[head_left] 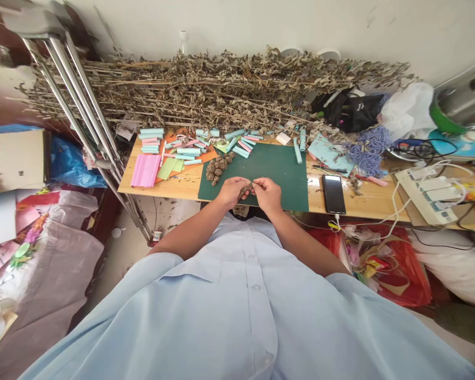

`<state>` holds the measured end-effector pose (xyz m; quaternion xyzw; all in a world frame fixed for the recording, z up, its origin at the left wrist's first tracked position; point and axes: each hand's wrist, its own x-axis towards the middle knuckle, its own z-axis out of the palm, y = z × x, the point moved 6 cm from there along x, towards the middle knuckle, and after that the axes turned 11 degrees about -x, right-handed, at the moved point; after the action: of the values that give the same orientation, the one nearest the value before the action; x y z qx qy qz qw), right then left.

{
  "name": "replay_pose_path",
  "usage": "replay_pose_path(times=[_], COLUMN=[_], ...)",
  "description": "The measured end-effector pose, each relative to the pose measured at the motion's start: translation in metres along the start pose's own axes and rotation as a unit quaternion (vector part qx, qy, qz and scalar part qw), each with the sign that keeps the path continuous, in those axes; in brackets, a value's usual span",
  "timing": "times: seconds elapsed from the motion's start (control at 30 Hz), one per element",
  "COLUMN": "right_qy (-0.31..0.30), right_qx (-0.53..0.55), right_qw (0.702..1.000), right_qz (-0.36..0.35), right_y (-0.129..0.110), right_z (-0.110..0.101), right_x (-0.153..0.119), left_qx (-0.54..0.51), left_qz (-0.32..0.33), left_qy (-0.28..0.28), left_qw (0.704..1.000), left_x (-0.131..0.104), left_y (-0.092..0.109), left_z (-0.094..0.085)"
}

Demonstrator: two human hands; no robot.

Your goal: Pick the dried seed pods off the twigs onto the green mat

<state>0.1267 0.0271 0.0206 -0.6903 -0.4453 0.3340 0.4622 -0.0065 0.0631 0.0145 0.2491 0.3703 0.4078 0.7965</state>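
My left hand (230,191): it is closed around one end of a small brown clump of dried plant (246,190), with the fingers curled over it.
My right hand (267,193): it pinches the other end of the same clump between thumb and fingertips; the two hands almost touch.
Clump position: it is in the air just above the near edge of the green cutting mat (277,166), at the near edge of the wooden table (364,203).
Small pile (217,168): more brown clumps lie on the left edge of the mat.
Paper rolls (190,150): blue and pink ones are scattered along the far edge of the table, mostly to the left.
Pink sheets (145,170): near the left edge of the table.
Dried branches (206,87): a long bundle lies behind the table, along the wall.
Phone (333,193): it lies flat, just right of the mat.
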Motion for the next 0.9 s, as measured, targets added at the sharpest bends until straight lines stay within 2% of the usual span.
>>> replay_pose_path(times=[0.1,0.33,0.53,0.63,0.9], right_qy=[-0.009,-0.039,-0.008,-0.014,-0.011], right_qx=[-0.031,-0.024,0.031,0.057,-0.019], right_qw=[0.999,0.999,0.999,0.998,1.0], right_qz=[-0.014,0.011,0.017,0.02,0.01], right_y=[-0.0009,0.0013,0.0007,0.0003,0.0067], right_z=[-0.0007,-0.0011,-0.0026,-0.0006,-0.0031], right_x=[-0.002,-0.0017,-0.0003,0.0012,0.0047], left_qx=[0.009,0.028,0.001,0.008,0.047], left_qz=[0.014,0.011,0.003,-0.003,0.023], left_qy=[-0.005,-0.004,0.001,-0.006,-0.028], left_qw=[1.0,1.0,1.0,1.0,0.998], left_x=[-0.0002,0.0001,-0.0001,0.0003,0.0001], left_y=[-0.001,-0.0026,-0.0003,-0.0011,-0.0041], left_z=[0.0003,-0.0013,-0.0003,0.0004,-0.0004])
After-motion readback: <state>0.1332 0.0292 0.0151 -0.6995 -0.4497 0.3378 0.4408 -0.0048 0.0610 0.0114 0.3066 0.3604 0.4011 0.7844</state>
